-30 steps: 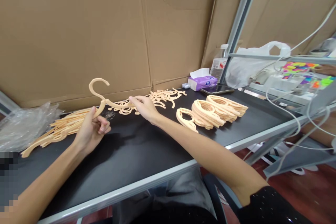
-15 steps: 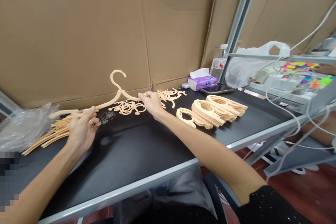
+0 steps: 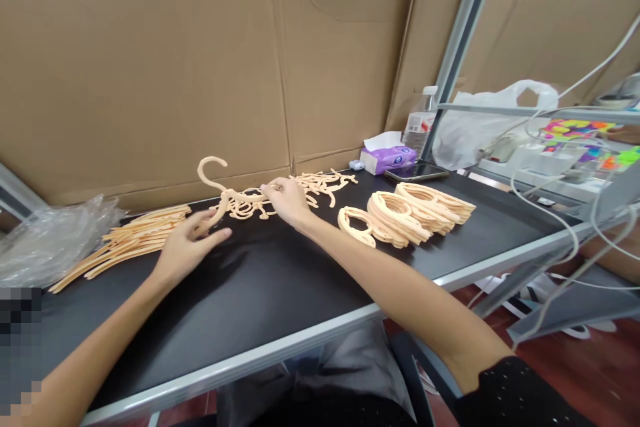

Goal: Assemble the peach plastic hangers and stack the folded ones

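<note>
A peach plastic hanger (image 3: 225, 199) with a curved hook stands up above the black table (image 3: 260, 280), its hook end in the air. My right hand (image 3: 287, 203) is shut on one arm of it, over a tangle of loose peach hanger pieces (image 3: 325, 181). My left hand (image 3: 187, 247) lies lower, fingers spread, with their tips at the hanger's other arm. A bundle of long peach strips (image 3: 145, 237) lies to the left of that hand.
Stacked peach rings (image 3: 400, 217) sit right of my right hand. Behind them are a tissue pack (image 3: 387, 160), a phone (image 3: 417, 173) and a plastic bottle (image 3: 420, 121). Crumpled clear plastic (image 3: 50, 243) lies at the table's left end, before a cardboard wall (image 3: 150, 67).
The hanger has swung lower, toward the table and the loose pieces. My left hand has dropped and loosened its hold, its fingers now spread. My right hand stays on the hanger.
</note>
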### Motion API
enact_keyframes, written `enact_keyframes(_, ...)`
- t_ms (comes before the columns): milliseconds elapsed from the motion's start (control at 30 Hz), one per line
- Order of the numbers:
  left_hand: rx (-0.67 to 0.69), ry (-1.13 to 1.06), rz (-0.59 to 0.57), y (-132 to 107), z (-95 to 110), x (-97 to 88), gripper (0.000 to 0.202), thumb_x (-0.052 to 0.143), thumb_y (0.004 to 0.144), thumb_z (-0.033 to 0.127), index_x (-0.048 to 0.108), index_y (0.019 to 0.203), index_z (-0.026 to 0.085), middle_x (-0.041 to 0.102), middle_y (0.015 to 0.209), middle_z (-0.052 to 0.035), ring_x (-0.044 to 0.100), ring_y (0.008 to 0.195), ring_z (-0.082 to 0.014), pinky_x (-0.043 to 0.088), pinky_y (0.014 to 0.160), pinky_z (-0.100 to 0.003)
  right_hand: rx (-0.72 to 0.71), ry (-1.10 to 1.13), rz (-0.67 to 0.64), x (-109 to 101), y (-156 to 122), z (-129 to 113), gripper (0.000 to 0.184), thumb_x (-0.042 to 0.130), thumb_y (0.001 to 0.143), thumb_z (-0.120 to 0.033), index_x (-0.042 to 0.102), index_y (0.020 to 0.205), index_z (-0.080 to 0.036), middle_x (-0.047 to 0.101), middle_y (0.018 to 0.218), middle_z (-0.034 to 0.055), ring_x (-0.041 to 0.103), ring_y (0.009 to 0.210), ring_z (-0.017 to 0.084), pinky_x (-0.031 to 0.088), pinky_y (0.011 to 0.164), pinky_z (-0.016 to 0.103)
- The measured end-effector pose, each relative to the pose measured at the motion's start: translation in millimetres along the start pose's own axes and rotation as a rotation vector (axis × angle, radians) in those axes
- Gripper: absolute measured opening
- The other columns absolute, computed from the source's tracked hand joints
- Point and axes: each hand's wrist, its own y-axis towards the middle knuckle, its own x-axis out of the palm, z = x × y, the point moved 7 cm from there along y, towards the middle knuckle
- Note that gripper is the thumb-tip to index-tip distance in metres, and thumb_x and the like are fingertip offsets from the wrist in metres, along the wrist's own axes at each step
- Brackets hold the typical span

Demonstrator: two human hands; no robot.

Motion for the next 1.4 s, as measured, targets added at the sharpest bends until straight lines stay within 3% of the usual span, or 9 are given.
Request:
enact_keyframes(133,0.068,0.162,0.004,-2.2,4.1,8.3,0.054,0.091,0.052,0.026,0.074,0.103,0.024,0.072,0.092,-0.0039,0.064,0.089,-0.0242,0.047,0.069,-0.024,-0.001,-0.003,0.016,-1.1,0.6,-1.1,0.015,0.063,0.084,-0.029,0.068,0.075,-0.019,0.071,0.083,0.004,0.063,0.084,0.018,0.045,0.083,0.031)
enact_keyframes(300,0.036,-0.252,0.086,2.3,6.4,-2.1,0.065,0.085,0.062,0.028,0.056,0.121,0.024,0.07,0.088,-0.0013,0.064,0.076,-0.0165,0.05,0.066,-0.025,0.059,0.078,0.064,-9.1,7.5,6.9,0.017,0.063,0.082,-0.033,0.066,0.072,-0.019,0.069,0.078,0.0014,0.063,0.083,0.018,0.044,0.081,0.03)
enact_keyframes(400,-0.02,-0.453,0.165,4.8,3.5,-10.0,0.046,0.083,0.066,0.029,0.06,0.104,0.019,0.068,0.08,0.0,0.061,0.064,-0.0116,0.05,0.063,-0.023,0.109,0.158,0.086,-10.6,10.4,13.5,0.021,0.061,0.082,-0.037,0.066,0.071,-0.019,0.066,0.074,0.0011,0.062,0.081,0.018,0.044,0.078,0.03)
enact_keyframes(467,-0.057,-0.456,0.126,4.4,3.0,-6.3,0.034,0.082,0.069,0.033,0.064,0.093,0.016,0.066,0.073,-0.0002,0.058,0.059,-0.0105,0.049,0.06,-0.022,0.145,0.209,0.08,-8.1,10.6,17.5,0.025,0.06,0.083,-0.039,0.065,0.07,-0.019,0.065,0.072,0.001,0.061,0.079,0.018,0.043,0.076,0.029)
enact_keyframes(633,-0.111,-0.365,-0.055,-4.7,4.1,16.3,0.042,0.077,0.075,0.049,0.072,0.094,0.011,0.066,0.074,-0.0051,0.058,0.06,-0.0127,0.049,0.058,-0.024,0.132,0.225,-0.027,7.9,4.5,15.5,0.025,0.06,0.084,-0.037,0.065,0.069,-0.018,0.065,0.072,0.0012,0.06,0.076,0.016,0.044,0.076,0.028)
enact_keyframes(733,-0.094,-0.399,-0.108,-7.4,5.9,22.3,0.048,0.075,0.076,0.053,0.072,0.1,0.012,0.066,0.078,-0.0054,0.056,0.062,-0.0126,0.048,0.058,-0.024,0.101,0.169,-0.124,17.7,-2.0,9.9,0.022,0.061,0.085,-0.034,0.067,0.072,-0.018,0.067,0.074,0.0019,0.061,0.077,0.015,0.045,0.075,0.028)
enact_keyframes(1000,-0.144,-0.551,-0.021,0.4,1.5,9.7,0.031,0.073,0.081,0.04,0.073,0.095,0.012,0.062,0.077,-0.0023,0.052,0.062,-0.0095,0.045,0.056,-0.02,0.043,0.105,-0.262,21.8,-11.4,-1.4,0.013,0.067,0.08,-0.027,0.07,0.073,-0.017,0.066,0.068,0.0002,0.059,0.064,0.013,0.046,0.061,0.023)
enact_keyframes(1400,-0.141,-0.53,0.023,3.2,-3.7,3.6,0.025,0.073,0.08,0.038,0.071,0.087,0.014,0.062,0.075,-0.0024,0.052,0.059,-0.0101,0.044,0.053,-0.02,-0.022,0.097,-0.445,31.0,-11.1,-1.2,0.009,0.068,0.073,-0.017,0.075,0.079,-0.017,0.067,0.069,-0.0003,0.061,0.068,0.013,0.046,0.071,0.026)
